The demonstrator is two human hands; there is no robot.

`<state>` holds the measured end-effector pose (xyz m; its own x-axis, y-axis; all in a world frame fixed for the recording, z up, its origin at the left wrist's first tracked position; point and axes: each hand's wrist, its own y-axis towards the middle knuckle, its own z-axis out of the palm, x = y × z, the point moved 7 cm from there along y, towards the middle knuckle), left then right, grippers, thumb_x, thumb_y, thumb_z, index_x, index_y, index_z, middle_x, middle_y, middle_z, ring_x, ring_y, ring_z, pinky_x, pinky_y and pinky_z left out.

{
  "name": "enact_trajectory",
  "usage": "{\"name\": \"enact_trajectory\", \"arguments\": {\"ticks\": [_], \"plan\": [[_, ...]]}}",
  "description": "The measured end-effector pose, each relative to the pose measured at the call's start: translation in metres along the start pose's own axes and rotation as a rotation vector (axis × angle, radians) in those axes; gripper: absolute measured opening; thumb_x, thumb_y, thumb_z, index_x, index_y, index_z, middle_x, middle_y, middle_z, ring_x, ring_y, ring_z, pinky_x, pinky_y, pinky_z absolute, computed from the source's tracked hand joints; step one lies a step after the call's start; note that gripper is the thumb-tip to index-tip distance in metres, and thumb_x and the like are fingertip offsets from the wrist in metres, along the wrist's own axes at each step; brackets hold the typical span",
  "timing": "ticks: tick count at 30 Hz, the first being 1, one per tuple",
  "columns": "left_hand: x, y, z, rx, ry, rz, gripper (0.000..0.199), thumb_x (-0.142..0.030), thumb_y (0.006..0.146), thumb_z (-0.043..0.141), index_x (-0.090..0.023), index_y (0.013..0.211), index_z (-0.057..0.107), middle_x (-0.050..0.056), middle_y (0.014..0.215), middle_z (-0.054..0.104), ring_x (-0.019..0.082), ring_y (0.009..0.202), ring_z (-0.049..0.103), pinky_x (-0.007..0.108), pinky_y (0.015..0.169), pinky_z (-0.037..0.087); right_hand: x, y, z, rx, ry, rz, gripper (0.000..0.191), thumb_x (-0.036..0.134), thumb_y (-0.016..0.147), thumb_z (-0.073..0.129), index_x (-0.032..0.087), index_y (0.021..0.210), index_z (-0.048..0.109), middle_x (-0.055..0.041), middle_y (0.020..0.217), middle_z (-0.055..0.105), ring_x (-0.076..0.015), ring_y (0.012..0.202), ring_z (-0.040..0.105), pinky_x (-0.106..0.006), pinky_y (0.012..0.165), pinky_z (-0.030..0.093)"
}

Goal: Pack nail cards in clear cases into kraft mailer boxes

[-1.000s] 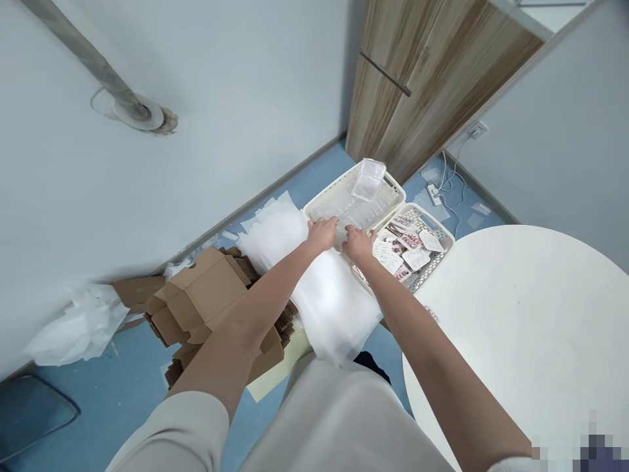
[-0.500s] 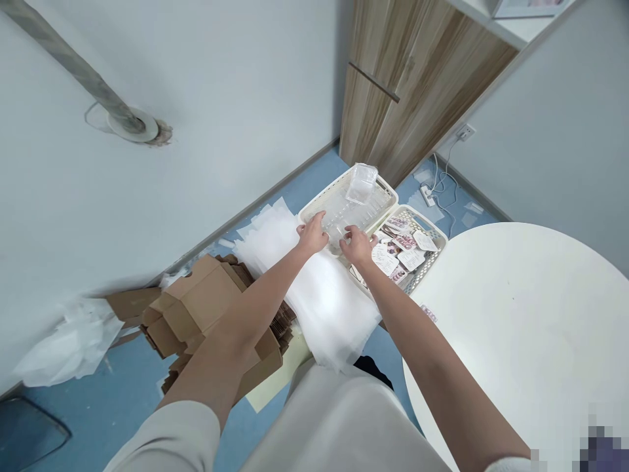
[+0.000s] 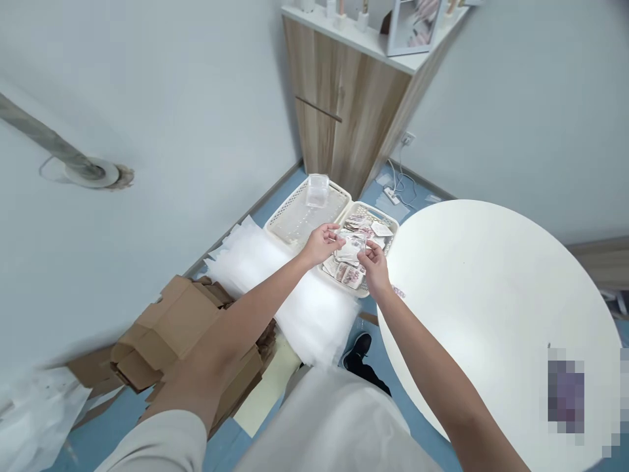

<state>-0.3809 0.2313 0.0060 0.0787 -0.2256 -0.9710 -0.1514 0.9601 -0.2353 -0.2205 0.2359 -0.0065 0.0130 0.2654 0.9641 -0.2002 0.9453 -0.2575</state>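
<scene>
Two hands grip one clear plastic piece above a basket of cards

We hold a clear plastic piece (image 3: 352,249) between our two hands, over the basket at the right of the pair. Our left hand (image 3: 323,245) pinches its left edge between thumb and fingers, and our right hand (image 3: 374,263) grips its right edge in the same way. Through the piece we see pale shapes, but we cannot tell whether they lie inside it or below.

Under our hands, the right basket (image 3: 366,210) is filled with loose printed cards (image 3: 381,229), some white, some with pink and red patterns. Against its left side stands the left basket (image 3: 282,211), pale and perforated too, with a clear packet (image 3: 318,190) at its far end.

On the near side of the baskets we see a heap of white sheets (image 3: 314,314), and to the left of that, flattened brown cardboard boxes (image 3: 171,314). A white round table (image 3: 491,282) fills the right; a small pink-patterned item (image 3: 398,292) shows at its left edge, and a purplish object on it is too blurred to make out. At the far side stands a wood-grain cabinet (image 3: 354,92) with a framed picture (image 3: 415,26) on top; a white power strip (image 3: 392,195) lies on the floor to its right.
</scene>
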Motion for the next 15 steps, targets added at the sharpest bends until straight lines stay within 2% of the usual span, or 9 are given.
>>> {"name": "enact_trajectory", "arguments": {"ticks": [7,12,15], "plan": [[-0.016,-0.048,0.088,0.192,-0.02,-0.038,0.051,-0.028,0.058,0.072,-0.015,0.103,0.051,-0.002,0.069,0.055,0.008,0.059,0.056,0.022,0.057,0.046,0.005,-0.073,-0.086,0.013,0.169,0.144,0.046,0.044,0.068,0.058,0.025,0.108,0.047,-0.0055,0.102,0.059,-0.015,0.077,0.059,-0.031,0.069,0.047],[-0.006,-0.095,0.163,0.261,0.056,-0.055,0.053,-0.032,0.058,0.072,-0.016,0.104,0.051,0.002,0.087,0.056,0.005,0.056,0.054,0.024,0.059,0.046,0.004,-0.135,-0.149,-0.004,0.209,0.174,0.039,0.044,0.064,0.063,0.021,0.094,0.055,-0.0047,0.085,0.062,-0.0154,0.071,0.059,-0.033,0.069,0.048],[0.008,-0.122,0.202,0.188,0.186,-0.044,0.049,-0.033,0.061,0.07,-0.017,0.104,0.051,0.005,0.097,0.054,0.007,0.062,0.056,0.026,0.063,0.046,-0.002,-0.167,-0.194,-0.082,0.196,0.159,0.035,0.04,0.061,0.067,0.02,0.088,0.055,-0.0003,0.074,0.058,-0.0127,0.063,0.057,-0.032,0.068,0.047]]}}
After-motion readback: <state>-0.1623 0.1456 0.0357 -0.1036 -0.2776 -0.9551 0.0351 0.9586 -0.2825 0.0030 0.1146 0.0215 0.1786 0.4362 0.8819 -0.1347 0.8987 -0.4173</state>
